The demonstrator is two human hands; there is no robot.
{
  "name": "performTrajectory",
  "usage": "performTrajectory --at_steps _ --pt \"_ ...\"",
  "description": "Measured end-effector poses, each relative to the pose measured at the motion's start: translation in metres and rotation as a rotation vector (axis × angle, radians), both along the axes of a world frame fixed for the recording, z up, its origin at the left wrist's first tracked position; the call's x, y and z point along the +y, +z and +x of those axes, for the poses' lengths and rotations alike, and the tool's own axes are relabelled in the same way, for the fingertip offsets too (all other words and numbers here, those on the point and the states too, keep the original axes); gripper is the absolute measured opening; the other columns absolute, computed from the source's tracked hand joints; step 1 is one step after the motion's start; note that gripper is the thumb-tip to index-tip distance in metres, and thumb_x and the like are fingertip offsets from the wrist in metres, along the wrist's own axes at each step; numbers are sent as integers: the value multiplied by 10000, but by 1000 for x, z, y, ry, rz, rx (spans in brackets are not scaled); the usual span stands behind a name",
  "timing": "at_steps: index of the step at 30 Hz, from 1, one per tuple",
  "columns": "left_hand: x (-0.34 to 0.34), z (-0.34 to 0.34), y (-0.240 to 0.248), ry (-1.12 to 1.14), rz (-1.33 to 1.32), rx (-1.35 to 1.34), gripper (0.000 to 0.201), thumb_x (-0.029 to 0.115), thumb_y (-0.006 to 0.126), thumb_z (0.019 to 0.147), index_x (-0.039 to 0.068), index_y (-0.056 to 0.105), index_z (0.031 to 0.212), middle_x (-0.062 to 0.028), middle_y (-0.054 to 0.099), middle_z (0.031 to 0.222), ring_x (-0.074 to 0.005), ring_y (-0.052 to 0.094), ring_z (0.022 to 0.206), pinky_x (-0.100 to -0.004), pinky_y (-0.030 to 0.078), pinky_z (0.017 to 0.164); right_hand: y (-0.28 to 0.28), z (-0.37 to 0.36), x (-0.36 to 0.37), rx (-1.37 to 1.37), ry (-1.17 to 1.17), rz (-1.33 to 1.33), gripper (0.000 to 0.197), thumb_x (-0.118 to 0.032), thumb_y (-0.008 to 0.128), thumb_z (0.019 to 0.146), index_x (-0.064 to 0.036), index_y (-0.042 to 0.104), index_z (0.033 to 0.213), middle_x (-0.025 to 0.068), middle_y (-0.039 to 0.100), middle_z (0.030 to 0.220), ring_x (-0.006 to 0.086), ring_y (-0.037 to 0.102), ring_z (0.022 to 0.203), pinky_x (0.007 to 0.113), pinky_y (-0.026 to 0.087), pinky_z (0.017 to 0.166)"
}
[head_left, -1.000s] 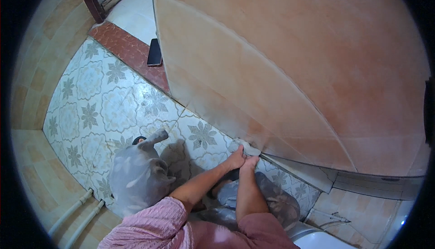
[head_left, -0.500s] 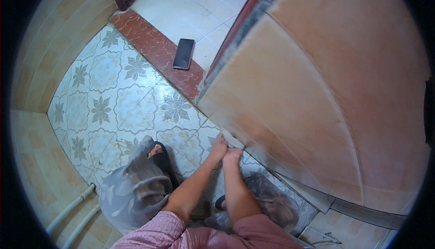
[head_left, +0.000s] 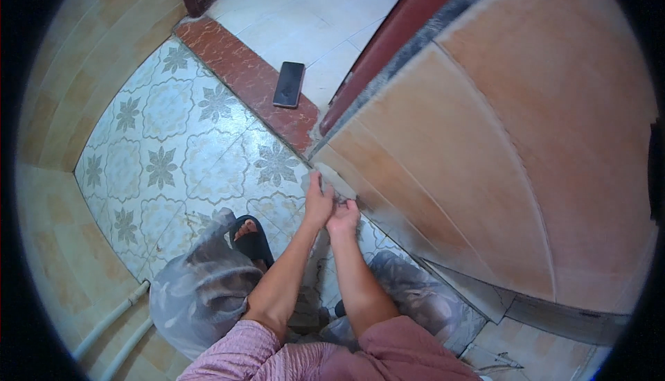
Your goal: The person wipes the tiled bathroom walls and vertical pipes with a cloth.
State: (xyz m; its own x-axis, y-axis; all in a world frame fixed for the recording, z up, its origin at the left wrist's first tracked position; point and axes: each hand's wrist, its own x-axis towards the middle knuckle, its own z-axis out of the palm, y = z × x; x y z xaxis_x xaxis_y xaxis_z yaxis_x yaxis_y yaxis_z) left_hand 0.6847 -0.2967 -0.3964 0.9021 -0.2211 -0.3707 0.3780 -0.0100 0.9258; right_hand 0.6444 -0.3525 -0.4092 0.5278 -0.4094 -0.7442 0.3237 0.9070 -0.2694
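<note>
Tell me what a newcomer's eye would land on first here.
Probably the big orange tiled wall filling the right side. Next, near the centre, the left-hand grip and right-hand grip at a pale cloth by the wall's foot. Then the dark phone lying partly on the red threshold, above centre.

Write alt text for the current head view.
A person's left hand and right hand together touch a pale cloth at the base of a tiled wall, beside a flower-patterned floor. A dark phone lies on the red doorsill's far edge.
</note>
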Motion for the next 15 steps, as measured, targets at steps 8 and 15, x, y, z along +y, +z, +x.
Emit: performTrajectory --at_steps 8,15 --pt "-50 -80 35 -254 -49 -155 275 23 590 797 17 484 1051 -87 619 913 -162 583 834 -302 470 765 75 -86 -44 96 -215 -178 397 -307 375 898 -61 553 1153 101 564 1201 274 531 1112 440 416 981" --pt "-78 -124 163 -475 -56 -381 186 115 658 778 -4 559 880 -123 635 696 -196 612 617 -337 503 611 138 -161 -69 118 -410 -551 421 -425 412 909 -99 537 1145 54 552 1150 215 518 1061 370 428 927"
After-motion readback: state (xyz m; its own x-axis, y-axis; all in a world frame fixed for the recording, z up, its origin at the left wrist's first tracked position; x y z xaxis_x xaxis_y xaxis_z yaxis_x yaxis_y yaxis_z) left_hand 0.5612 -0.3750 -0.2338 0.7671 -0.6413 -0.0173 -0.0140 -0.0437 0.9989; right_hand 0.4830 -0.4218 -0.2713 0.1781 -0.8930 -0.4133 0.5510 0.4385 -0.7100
